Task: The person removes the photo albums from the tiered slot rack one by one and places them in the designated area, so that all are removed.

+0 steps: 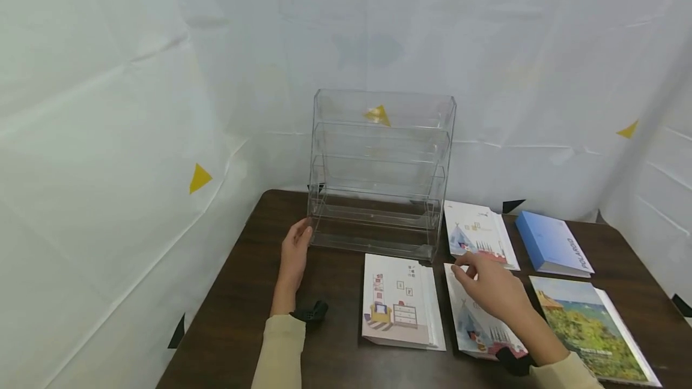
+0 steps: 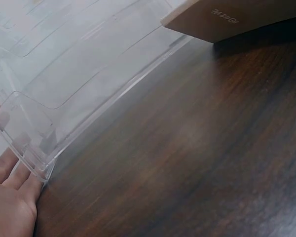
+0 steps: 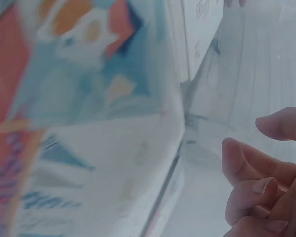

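Observation:
A clear tiered acrylic rack [image 1: 373, 245] stands upright at the back of the table. My left hand [image 1: 294, 251] touches its lower left side; in the left wrist view, extended fingers [image 2: 19, 175] lie against the outside of the side panel by the bottom corner. My right hand [image 1: 492, 287] hovers over a white album with a tent picture [image 1: 467, 317], holding nothing. Its fingers bend loosely, and the right wrist view shows a gap between thumb [image 3: 281, 126] and index finger. Left of that album lies another white one, with a furniture drawing [image 1: 397, 302].
Behind my right hand lies a second tent-picture album [image 1: 473, 230], close by the rack's right side. Farther right are a blue album marked POLAROID [image 1: 554, 245] and a landscape-cover album [image 1: 589, 329]. White sheeting [image 1: 243, 77] hangs behind and beside the dark wooden table [image 1: 227, 317].

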A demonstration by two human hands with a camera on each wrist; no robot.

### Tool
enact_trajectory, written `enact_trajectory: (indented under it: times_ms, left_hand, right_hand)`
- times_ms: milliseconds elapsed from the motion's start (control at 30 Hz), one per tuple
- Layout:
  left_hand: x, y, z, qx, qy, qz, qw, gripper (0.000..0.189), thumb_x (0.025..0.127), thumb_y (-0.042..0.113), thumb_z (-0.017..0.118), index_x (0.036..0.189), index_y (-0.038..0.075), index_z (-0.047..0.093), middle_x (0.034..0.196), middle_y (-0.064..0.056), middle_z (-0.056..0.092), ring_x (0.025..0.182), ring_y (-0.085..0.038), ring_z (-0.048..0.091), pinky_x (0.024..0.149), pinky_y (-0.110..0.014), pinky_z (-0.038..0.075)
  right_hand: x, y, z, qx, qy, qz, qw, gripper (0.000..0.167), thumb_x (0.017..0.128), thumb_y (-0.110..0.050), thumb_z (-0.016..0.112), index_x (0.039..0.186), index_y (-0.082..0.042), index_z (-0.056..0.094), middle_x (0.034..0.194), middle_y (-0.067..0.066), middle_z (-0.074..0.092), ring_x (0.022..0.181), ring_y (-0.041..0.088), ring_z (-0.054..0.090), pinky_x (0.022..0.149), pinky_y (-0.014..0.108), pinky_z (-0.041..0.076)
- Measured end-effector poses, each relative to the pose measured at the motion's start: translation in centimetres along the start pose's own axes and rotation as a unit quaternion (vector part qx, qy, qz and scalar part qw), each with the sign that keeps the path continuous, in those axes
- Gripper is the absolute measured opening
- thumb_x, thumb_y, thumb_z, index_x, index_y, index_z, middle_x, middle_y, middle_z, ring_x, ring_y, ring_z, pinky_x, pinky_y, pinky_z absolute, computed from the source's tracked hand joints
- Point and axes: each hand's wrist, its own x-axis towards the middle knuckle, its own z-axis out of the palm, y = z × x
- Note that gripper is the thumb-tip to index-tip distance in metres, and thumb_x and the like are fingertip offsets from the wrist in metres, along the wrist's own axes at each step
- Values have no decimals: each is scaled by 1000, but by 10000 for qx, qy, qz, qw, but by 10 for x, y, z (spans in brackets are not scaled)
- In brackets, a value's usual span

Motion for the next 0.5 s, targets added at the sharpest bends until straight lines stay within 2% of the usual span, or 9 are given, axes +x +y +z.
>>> enact_trajectory:
  times_ms: [133, 333, 433, 500]
  left_hand:
    - [-1, -4, -1, 32, -23, 30, 10000, 52, 114, 40, 56, 159, 13, 50, 165, -13, 49, 156, -34, 44, 128, -58, 37]
    - [3, -1, -8, -87, -51, 84, 9999, 52, 114, 40, 55, 159, 13, 50, 165, -14, 47, 157, -34, 42, 129, -59, 36]
    - [4, 5, -12, -105, -112, -2, 9999, 56, 117, 42, 46, 164, 12, 43, 170, -16, 40, 160, -36, 36, 130, -60, 32]
    - [4, 12, -14, 111, -120, -177, 9997, 61, 118, 48, 36, 168, 13, 35, 174, -16, 31, 163, -37, 30, 132, -62, 29]
  right_hand:
    - [-4, 13, 3, 111, -111, 105, 9998, 35, 108, -40, 62, 125, -12, 74, 98, 4, 74, 63, 17, 55, 50, 35, 43]
    - [-1, 22, 8, 225, -134, 149, 9995, 31, 108, -40, 62, 122, -16, 75, 104, 7, 76, 69, 17, 58, 54, 35, 44]
    - [2, 23, 7, 291, -120, 116, 9994, 34, 108, -41, 62, 125, -14, 74, 109, 11, 76, 74, 17, 61, 55, 34, 45]
    - [3, 23, 5, 357, -28, 29, 9994, 35, 109, -40, 62, 128, -13, 74, 116, 14, 76, 80, 18, 65, 57, 33, 47]
